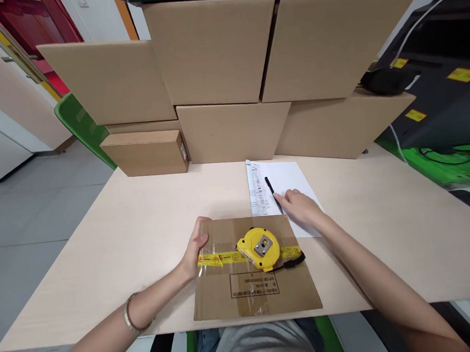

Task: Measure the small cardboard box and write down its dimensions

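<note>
A flat cardboard box [251, 287] sealed with yellow tape lies at the table's near edge. A yellow tape measure [259, 247] with a black strap rests on top of it. My left hand [195, 246] grips the box's left edge, thumb on top. My right hand [299, 206] lies on a white sheet of paper [287, 180] just behind the box, its fingers closed on the lower end of a black pen [272, 189].
Several large cardboard boxes [214, 54] are stacked along the table's [103, 244] far side, with a small one [145, 153] at the left. A green chair [80, 125] stands behind on the left. Black equipment with yellow labels [446, 91] stands at right.
</note>
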A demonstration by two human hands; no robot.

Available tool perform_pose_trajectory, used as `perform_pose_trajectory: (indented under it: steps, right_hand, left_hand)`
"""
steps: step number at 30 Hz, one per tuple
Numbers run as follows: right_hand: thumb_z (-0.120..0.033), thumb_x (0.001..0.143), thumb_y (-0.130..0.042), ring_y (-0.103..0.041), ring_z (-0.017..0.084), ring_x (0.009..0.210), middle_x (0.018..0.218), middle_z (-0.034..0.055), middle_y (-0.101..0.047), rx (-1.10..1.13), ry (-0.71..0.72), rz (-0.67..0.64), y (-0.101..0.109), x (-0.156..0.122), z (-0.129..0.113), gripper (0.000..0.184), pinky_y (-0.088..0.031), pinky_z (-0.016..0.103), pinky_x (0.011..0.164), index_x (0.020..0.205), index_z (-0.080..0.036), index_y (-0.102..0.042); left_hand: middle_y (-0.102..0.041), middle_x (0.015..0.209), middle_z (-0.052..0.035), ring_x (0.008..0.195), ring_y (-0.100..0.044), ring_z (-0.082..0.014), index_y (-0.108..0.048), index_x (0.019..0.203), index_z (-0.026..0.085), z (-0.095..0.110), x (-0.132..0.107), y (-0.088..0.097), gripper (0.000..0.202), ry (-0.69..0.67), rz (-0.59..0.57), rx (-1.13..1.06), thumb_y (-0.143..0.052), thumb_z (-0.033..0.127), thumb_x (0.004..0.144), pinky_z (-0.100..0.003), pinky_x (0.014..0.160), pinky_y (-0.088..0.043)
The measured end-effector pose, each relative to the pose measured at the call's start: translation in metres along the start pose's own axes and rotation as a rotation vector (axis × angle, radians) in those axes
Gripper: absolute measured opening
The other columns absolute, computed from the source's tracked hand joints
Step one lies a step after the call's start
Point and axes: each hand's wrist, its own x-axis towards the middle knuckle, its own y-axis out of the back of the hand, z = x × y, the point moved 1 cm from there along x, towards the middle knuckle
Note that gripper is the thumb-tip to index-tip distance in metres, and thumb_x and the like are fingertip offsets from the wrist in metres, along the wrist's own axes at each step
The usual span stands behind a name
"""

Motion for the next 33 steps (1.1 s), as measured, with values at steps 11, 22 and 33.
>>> perform_pose_trajectory:
  steps: [11, 22, 33]
  right_hand:
    - [-0.038, 0.099, -0.061, -0.068, 0.019, 0.091, 0.115, 0.0077, -0.068, 0.387, -0.016, -0.106, -0.033, 0.031, 0.034, 0.032, -0.060, 0.038, 0.078, 0.123, -0.017, -0.062]
    - [-0.032, 0.097, -0.066, -0.051, 0.006, 0.050, 0.070, -0.0060, -0.058, 0.603, 0.170, -0.223, -0.048, 0.037, 0.042, 0.019, -0.046, 0.019, 0.047, 0.090, -0.014, -0.063]
    - [-0.035, 0.097, -0.065, -0.062, 0.011, 0.067, 0.088, 0.0001, -0.066, 0.542, 0.227, -0.238, -0.057, 0.036, 0.039, 0.021, -0.054, 0.026, 0.059, 0.100, -0.014, -0.066]
  left_hand:
    - [-0.062, 0.079, -0.0004, 0.069, -0.061, -0.0207, -0.056, 0.091, 0.021, -0.006, 0.000, 0.002, 0.043, 0.004, -0.049, -0.019, -0.078, 0.050, 0.068, -0.030, 0.061, -0.048]
    - [-0.061, 0.083, -0.0010, 0.072, -0.057, -0.0197, -0.057, 0.095, 0.022, -0.010, -0.005, 0.007, 0.040, -0.011, -0.086, -0.007, -0.075, 0.052, 0.075, -0.029, 0.062, -0.046]
    - [-0.062, 0.082, 0.0002, 0.070, -0.058, -0.0195, -0.055, 0.095, 0.023, -0.007, -0.012, 0.001, 0.045, 0.042, -0.077, -0.028, -0.076, 0.056, 0.073, -0.029, 0.061, -0.047]
